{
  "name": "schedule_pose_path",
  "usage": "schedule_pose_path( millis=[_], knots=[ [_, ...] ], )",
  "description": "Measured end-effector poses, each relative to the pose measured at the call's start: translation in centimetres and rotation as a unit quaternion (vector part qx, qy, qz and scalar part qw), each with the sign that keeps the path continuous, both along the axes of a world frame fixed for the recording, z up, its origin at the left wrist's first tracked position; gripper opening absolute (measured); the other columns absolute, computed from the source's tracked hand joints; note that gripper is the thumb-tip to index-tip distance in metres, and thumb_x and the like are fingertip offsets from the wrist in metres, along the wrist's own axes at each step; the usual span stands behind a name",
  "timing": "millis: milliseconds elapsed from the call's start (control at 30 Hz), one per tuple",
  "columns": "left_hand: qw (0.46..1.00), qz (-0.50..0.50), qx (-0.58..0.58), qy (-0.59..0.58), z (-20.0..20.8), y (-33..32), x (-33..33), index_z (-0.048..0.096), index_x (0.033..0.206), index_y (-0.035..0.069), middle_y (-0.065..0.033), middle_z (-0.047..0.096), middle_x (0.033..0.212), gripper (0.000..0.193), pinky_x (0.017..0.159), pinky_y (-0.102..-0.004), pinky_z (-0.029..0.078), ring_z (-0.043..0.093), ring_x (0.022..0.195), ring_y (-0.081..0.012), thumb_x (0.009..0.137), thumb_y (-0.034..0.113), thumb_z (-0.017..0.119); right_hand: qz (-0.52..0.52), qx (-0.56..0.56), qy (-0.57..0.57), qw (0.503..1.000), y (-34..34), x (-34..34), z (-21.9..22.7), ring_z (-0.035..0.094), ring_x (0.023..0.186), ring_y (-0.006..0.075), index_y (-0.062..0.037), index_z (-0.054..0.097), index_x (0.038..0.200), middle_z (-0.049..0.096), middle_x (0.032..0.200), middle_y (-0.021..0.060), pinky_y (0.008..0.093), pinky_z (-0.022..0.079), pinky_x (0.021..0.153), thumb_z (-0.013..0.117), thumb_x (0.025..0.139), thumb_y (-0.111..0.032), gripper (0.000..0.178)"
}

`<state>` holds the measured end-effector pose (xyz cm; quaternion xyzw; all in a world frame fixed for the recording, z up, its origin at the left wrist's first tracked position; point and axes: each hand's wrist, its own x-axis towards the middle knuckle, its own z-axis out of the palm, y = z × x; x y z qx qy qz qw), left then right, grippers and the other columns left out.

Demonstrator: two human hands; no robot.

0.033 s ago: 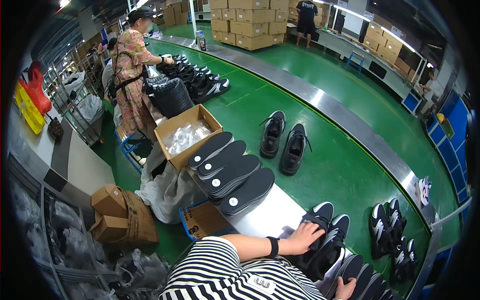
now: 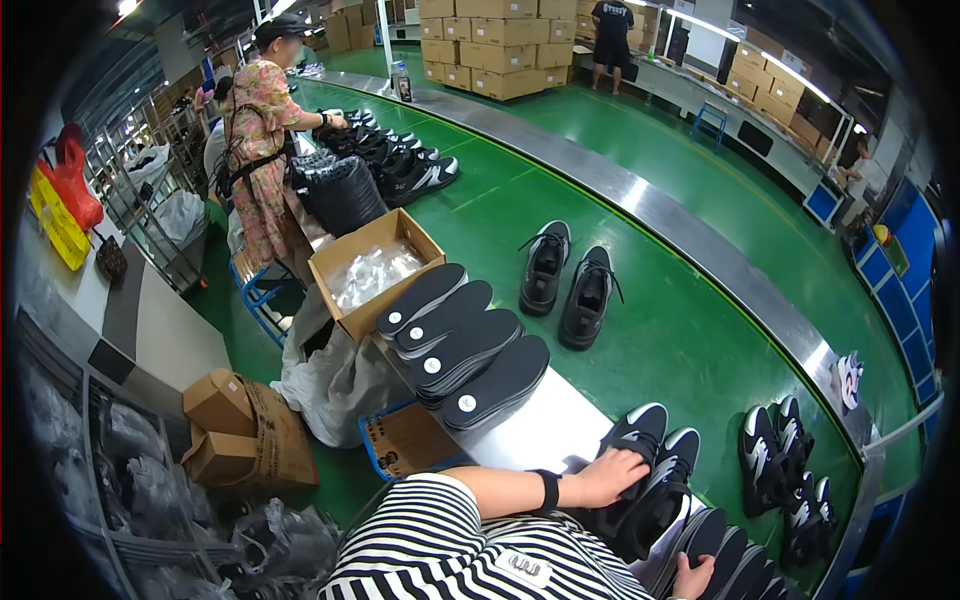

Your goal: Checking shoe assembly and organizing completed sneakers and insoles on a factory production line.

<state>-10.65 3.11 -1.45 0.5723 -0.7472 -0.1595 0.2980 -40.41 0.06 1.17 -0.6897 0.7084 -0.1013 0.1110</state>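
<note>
Black shoe (image 2: 645, 424) placed by metal ledge (image 2: 565, 400); judged light, soft-uppered, best gripped at the heel. Its top is covered by left hand (image 2: 610, 478), fingers nearly together, grip hidden. Black insoles (image 2: 702, 530), probably bendy, are touched by right hand (image 2: 693, 577), fingers curled; clamping unclear.

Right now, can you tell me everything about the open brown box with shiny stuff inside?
The box looks like brown cardboard, with straight walls and an open top. Clear, shiny packets lie jumbled inside. It stands by the far end of a row of black insoles. Nobody is touching it; what's underneath is mostly hidden.
</note>
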Motion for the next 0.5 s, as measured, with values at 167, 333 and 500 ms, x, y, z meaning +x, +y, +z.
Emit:
schedule_pose_path(
  millis=[167, 333, 500],
  knots=[
    [0.990, -0.067, -0.120, -0.044, -0.5, -1.6, 0.7, 0.050, 0.094, 0.004, -0.0093, 0.049, 0.091, 0.035, 0.072, -0.0334, 0.041, 0.049, 0.087, -0.0240, 0.061, 0.011, 0.059, -0.019, -0.071, -0.075, 0.994, -0.5, 0.3, 2.3, 0.056, 0.073, 0.0280, 0.0070, 0.057, 0.082, 0.059, 0.081, 0.0204, 0.0335, 0.044, 0.070, 0.070, 0.065, -0.035, 0.047],
    [0.986, -0.054, -0.143, -0.072, 0.3, -3.0, 1.2, 0.051, 0.080, 0.008, -0.0083, 0.052, 0.073, 0.017, 0.059, -0.0362, 0.044, 0.053, 0.069, -0.0253, 0.067, 0.018, 0.056, 0.151, -0.151, -0.228, 0.950, -0.9, 3.0, 6.0, 0.053, 0.067, 0.0207, 0.0019, 0.056, 0.081, 0.057, 0.073, 0.0100, 0.0299, 0.043, 0.065, 0.057, 0.079, -0.015, 0.017],
    [0.996, 0.070, -0.046, 0.005, 0.7, -3.1, 2.0, 0.056, 0.077, 0.007, -0.0098, 0.056, 0.072, 0.015, 0.060, -0.0367, 0.045, 0.057, 0.068, -0.0275, 0.070, 0.020, 0.056, 0.368, -0.040, -0.175, 0.912, 1.4, 11.7, 10.0, 0.055, 0.068, 0.0262, 0.0008, 0.059, 0.065, 0.054, 0.082, 0.0166, 0.0286, 0.043, 0.060, 0.063, 0.063, -0.007, 0.009]
  ],
)
